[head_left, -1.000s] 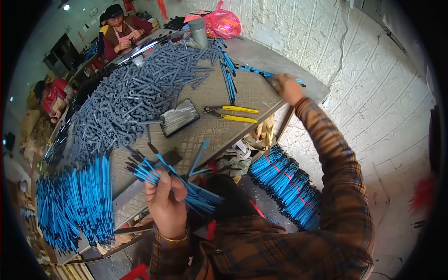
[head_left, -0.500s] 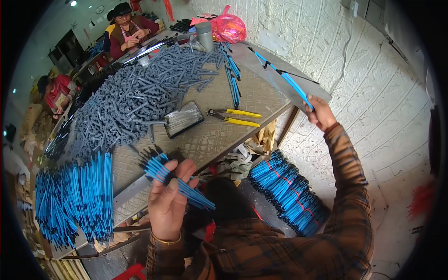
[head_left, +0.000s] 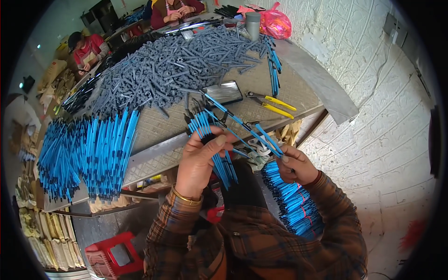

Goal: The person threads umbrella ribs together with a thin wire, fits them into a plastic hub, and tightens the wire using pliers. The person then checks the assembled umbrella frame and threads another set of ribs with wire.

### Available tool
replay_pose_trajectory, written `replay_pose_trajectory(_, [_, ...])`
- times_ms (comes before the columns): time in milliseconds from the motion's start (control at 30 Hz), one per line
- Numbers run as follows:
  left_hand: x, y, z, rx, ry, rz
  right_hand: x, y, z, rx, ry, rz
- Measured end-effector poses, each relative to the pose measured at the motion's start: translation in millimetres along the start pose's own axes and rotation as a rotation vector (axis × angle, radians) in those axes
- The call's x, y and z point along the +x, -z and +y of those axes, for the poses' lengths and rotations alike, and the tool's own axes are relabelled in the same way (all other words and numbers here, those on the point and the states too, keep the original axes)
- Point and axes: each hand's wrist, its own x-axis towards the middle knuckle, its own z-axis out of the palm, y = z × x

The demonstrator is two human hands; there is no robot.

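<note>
My left hand (head_left: 197, 164) is closed around a bundle of thin blue rods with black ends (head_left: 225, 169). The rods slant across the palm, with black tips standing up above the fingers. Just to the right, my right hand (head_left: 298, 164) pinches a few blue rods with black joints (head_left: 265, 138) by their lower ends. These rods spread apart and reach up and left, passing close to the bundle in my left hand. Whether the two sets touch, I cannot tell. Behind them on the table lie a black tray of thin metal pins (head_left: 223, 93) and yellow-handled pliers (head_left: 276, 106).
A large heap of grey plastic parts (head_left: 158, 70) covers the table's middle. Many blue rods (head_left: 105, 151) lie at its left edge. Tied blue bundles (head_left: 298, 205) rest low on the right. A grey cup (head_left: 253, 25), pink bag (head_left: 276, 23), red stool (head_left: 114, 256) and two people are around.
My right hand has come down and left from the table's far right end, bringing its rods beside my left hand. My left hand still holds its bundle. The view has shifted.
</note>
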Motion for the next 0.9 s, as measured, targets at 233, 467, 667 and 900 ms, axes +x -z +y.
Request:
replay_pose_trajectory(233, [1,-3,-6,-0.180,-0.178,0.147,-1,-10,13,-0.155,-0.081,-0.004])
replay_pose_trajectory(467, [-3,5,-14,-0.012,-0.230,0.201,8,-11,37,-0.661,0.166,0.103])
replay_pose_trajectory(667, [-5,8,-4,-0.519,-0.061,-0.064,9,-29,19,-0.329,-0.217,0.014])
replay_pose_trajectory(900, [5,-1,-20,-0.471,-0.036,0.096,11,-26,32,-0.298,-0.183,-0.070])
